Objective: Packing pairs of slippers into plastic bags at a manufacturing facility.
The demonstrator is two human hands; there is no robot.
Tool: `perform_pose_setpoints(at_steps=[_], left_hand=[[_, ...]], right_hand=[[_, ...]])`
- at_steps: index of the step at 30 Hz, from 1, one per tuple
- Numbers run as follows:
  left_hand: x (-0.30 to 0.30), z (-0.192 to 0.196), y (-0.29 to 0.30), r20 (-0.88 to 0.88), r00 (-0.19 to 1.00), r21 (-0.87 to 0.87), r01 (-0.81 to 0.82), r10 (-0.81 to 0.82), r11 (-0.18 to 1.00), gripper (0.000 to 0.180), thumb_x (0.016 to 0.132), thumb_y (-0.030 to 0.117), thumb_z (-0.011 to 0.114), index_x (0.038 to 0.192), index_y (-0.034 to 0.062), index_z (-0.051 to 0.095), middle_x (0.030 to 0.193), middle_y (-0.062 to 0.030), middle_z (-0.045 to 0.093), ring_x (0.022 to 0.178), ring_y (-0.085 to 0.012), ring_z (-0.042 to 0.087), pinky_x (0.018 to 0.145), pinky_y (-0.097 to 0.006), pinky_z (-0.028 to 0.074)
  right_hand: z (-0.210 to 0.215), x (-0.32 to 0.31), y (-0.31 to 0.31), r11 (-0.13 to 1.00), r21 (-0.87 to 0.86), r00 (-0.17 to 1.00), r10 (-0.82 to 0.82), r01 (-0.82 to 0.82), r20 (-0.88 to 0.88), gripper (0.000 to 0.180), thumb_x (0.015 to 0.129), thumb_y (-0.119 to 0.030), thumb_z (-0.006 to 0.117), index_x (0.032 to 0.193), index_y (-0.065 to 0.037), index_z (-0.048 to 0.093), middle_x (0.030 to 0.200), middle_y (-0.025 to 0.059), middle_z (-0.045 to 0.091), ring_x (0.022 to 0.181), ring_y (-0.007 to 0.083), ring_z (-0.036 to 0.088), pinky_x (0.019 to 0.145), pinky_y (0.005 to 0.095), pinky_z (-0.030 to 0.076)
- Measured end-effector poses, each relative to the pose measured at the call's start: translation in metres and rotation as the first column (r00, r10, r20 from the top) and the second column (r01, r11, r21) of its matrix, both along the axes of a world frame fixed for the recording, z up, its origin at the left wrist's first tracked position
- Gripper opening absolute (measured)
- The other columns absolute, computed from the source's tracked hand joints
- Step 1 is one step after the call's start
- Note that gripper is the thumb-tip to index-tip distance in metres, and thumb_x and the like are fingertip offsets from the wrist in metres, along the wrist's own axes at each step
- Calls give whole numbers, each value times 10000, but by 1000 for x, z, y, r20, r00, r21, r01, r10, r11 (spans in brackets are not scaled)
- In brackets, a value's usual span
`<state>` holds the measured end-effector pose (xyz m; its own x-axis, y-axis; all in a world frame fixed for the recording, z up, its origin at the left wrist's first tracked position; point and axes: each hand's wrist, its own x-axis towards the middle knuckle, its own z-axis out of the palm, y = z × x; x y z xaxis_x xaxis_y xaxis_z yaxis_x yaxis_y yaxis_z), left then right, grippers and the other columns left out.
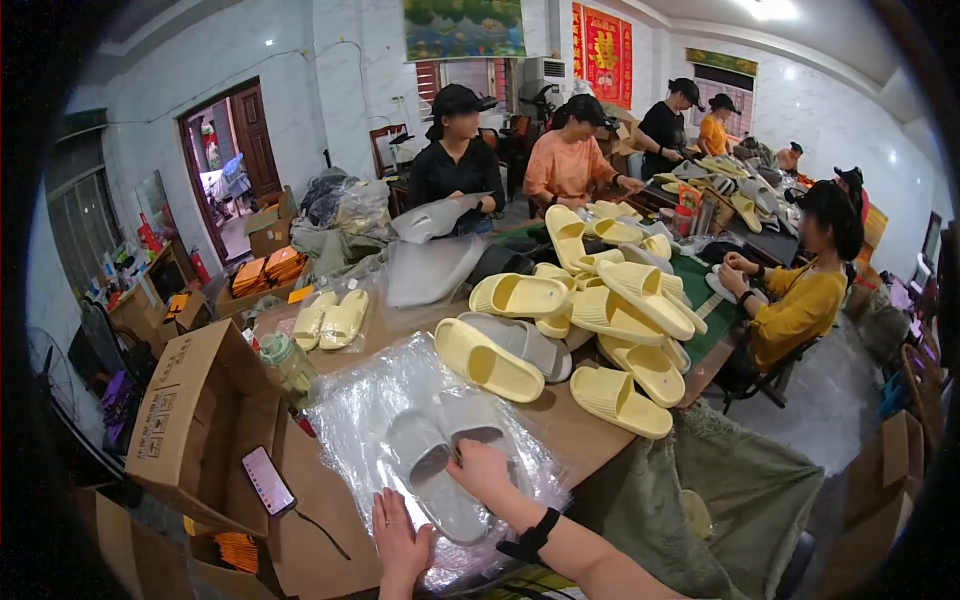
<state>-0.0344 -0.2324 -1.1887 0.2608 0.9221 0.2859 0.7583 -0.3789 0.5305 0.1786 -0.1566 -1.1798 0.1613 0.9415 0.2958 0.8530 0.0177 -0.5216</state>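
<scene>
Fingers of right hand (480, 468) clamped on grey slippers (440, 462), aligning the pair; left hand (400, 545), fingers together, flattens clear bags (360, 410)

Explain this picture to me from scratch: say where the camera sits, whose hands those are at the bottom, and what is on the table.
There is no machine here. The single picture comes from a wide fisheye camera worn on a person's head, looking down, so straight edges bend near the rim. The two bare hands at the lower edge are that person's own. The left hand lies flat on a clear plastic bag spread on the brown table. The right hand, with a black wristband, grips a pair of grey slippers lying on the plastic bag. Beyond them lies a heap of yellow slippers, with another grey pair among them. To the left stands an open cardboard box with a smartphone resting on its flap. Other people sit around the table handling more slippers.
</scene>
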Motion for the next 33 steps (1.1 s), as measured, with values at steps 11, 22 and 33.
perform_pose_setpoints(at_steps=[11,22,33], left_hand=[[-3,1,-2,-18,1000,39,6,-5,999,801,856,385,615,1454,-59,322,1509,-296,329,1438,-475,209,1159,-553,192],[-1,8,-3,-39,999,-33,17,-19,999,809,848,337,617,1464,-75,294,1524,-299,307,1447,-481,188,1160,-552,181],[3,10,1,-83,996,-19,19,-21,1000,835,823,294,622,1470,-96,265,1529,-305,276,1442,-468,198,1174,-517,187]], right_hand=[[27,22,-51,998,-16,971,62,-68,-231,246,810,-280,655,817,-39,606,724,149,651,705,369,648,634,469,513],[32,155,-182,913,109,665,-201,393,-719,156,837,-31,604,951,33,688,746,17,658,678,91,577,619,274,487],[-179,429,-378,251,51,236,-794,967,-560,386,899,-287,602,808,84,660,722,160,658,673,286,613,661,429,476]])
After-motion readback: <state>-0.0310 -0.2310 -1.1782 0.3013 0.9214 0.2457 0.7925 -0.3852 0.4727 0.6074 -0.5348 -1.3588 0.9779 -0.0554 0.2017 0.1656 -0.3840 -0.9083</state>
